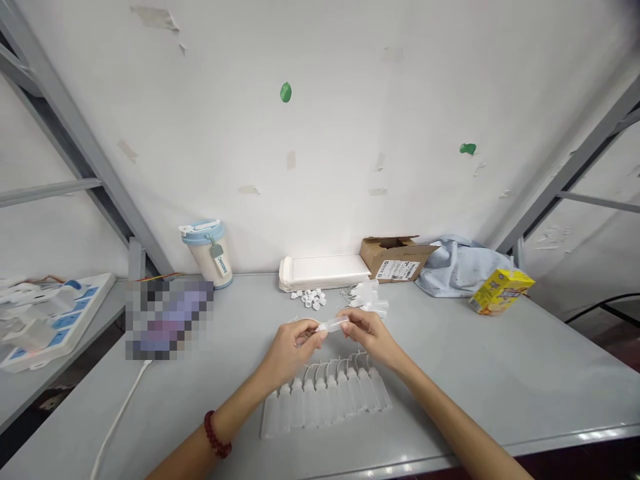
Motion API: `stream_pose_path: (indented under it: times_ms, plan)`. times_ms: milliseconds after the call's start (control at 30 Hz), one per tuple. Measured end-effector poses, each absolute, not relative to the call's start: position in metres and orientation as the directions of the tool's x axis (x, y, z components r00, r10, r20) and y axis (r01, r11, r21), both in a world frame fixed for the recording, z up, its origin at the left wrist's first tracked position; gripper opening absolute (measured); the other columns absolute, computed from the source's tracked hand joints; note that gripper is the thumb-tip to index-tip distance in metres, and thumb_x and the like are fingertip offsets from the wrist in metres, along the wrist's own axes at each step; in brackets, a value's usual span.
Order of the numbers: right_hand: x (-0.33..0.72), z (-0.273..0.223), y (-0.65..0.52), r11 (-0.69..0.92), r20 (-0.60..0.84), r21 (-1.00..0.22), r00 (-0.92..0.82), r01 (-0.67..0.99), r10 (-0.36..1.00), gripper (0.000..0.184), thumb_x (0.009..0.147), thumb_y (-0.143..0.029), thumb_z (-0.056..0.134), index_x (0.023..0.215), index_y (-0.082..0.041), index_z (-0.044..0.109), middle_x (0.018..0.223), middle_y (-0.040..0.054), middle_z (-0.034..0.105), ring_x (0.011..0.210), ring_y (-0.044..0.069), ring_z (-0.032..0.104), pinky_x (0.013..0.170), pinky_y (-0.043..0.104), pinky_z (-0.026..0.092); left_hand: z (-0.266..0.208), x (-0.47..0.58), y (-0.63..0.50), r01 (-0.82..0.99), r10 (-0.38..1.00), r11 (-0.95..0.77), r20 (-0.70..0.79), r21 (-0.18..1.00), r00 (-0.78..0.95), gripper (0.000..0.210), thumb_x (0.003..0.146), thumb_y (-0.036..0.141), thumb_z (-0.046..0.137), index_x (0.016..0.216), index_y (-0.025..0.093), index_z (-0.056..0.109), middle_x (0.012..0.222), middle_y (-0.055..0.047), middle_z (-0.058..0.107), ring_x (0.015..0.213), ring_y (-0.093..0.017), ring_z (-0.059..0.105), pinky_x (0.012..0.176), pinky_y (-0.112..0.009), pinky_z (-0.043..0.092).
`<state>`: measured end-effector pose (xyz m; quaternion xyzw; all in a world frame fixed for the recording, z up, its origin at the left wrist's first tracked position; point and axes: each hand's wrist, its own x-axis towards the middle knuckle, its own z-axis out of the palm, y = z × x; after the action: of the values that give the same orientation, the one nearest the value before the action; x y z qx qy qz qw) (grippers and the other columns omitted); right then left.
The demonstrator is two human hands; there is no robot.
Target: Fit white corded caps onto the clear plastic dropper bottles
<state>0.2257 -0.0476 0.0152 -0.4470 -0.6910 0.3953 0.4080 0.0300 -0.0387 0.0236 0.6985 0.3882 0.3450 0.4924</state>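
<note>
Between my two hands, above the table, is a small translucent plastic bottle (336,323), held nearly level. My left hand (295,348) pinches its white neck end, and my right hand (367,335) grips the other end. Below them lies a row of several similar bottles (320,403), side by side, with thin curved tubes at their tops. Beyond my hands sit a small heap of white caps (311,298) and a pile of further translucent bottles (367,295). Fingers partly cover the held bottle's neck.
Along the wall stand a tumbler (213,257), a stack of white packs (325,270), an opened cardboard box (397,260), a bluish cloth (457,263) and a yellow carton (500,292). A power strip (65,327) lies far left. A white cable (120,420) crosses the left side.
</note>
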Motion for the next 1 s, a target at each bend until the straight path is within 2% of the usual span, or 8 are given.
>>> stream_pose_path:
  times_ms: [167, 300, 500, 700, 900, 1000]
  plan:
    - [0.2250, 0.0173, -0.0482, 0.340, 0.265, -0.894, -0.270, 0.290, 0.926, 0.023, 0.083, -0.034, 0.051, 0.092, -0.017, 0.062, 0.072, 0.0012, 0.057, 0.062, 0.013, 0.049, 0.058, 0.025, 0.038, 0.0210, 0.0275, -0.0327, 0.063, 0.829, 0.027, -0.058, 0.998, 0.557, 0.038, 0.084, 0.044, 0.046, 0.075, 0.010, 0.060, 0.068, -0.003, 0.058, 0.059, -0.013, 0.056, 0.054, -0.025, 0.046]
    - [0.2232, 0.0168, -0.0497, 0.339, 0.250, -0.878, -0.282, 0.337, 0.926, 0.023, 0.086, -0.034, 0.047, 0.093, -0.017, 0.061, 0.070, 0.0011, 0.057, 0.061, 0.013, 0.049, 0.057, 0.025, 0.038, 0.0187, 0.0248, -0.0318, 0.076, 0.831, 0.071, -0.101, 0.995, 0.548, 0.037, 0.084, 0.044, 0.048, 0.076, 0.010, 0.060, 0.061, 0.000, 0.055, 0.052, -0.010, 0.053, 0.050, -0.023, 0.044]
    - [0.2229, 0.0138, -0.0507, 0.413, 0.297, -0.772, -0.300, 0.484, 0.906, 0.020, 0.087, -0.032, 0.044, 0.084, -0.018, 0.058, 0.062, 0.0001, 0.055, 0.056, 0.013, 0.046, 0.053, 0.025, 0.034, 0.0214, 0.0249, -0.0329, 0.176, 0.848, -0.083, -0.023, 0.981, 0.530, 0.034, 0.081, 0.042, 0.051, 0.065, 0.013, 0.059, 0.060, 0.001, 0.055, 0.054, -0.011, 0.052, 0.056, -0.023, 0.044]
    - [0.2225, 0.0144, -0.0506, 0.411, 0.287, -0.760, -0.308, 0.504, 0.907, 0.027, 0.089, -0.036, 0.040, 0.075, -0.018, 0.053, 0.056, -0.0026, 0.046, 0.052, 0.012, 0.039, 0.053, 0.025, 0.031, 0.0217, 0.0259, -0.0350, 0.261, 0.869, -0.199, 0.048, 0.944, 0.492, 0.025, 0.081, 0.036, 0.051, 0.078, 0.014, 0.063, 0.067, -0.001, 0.060, 0.064, -0.014, 0.055, 0.060, -0.023, 0.043]
    - [0.2191, 0.0102, -0.0509, 0.303, 0.197, -0.839, -0.267, 0.452, 0.943, 0.036, 0.088, -0.045, 0.039, 0.064, -0.018, 0.045, 0.055, -0.0047, 0.036, 0.053, 0.010, 0.033, 0.052, 0.024, 0.025, 0.0223, 0.0247, -0.0381, 0.433, 0.842, -0.494, 0.290, 0.754, 0.455, 0.016, 0.083, 0.027, 0.049, 0.081, 0.018, 0.062, 0.074, -0.001, 0.063, 0.066, -0.014, 0.054, 0.067, -0.025, 0.041]
    - [0.2169, 0.0082, -0.0502, 0.157, 0.082, -0.935, -0.237, 0.318, 0.968, 0.041, 0.085, -0.051, 0.042, 0.061, -0.018, 0.047, 0.054, -0.0048, 0.035, 0.052, 0.010, 0.031, 0.051, 0.024, 0.023, 0.0212, 0.0239, -0.0376, 0.438, 0.798, -0.572, 0.348, 0.693, 0.492, 0.016, 0.085, 0.025, 0.046, 0.084, 0.018, 0.061, 0.075, -0.003, 0.063, 0.067, -0.015, 0.055, 0.067, -0.026, 0.042]
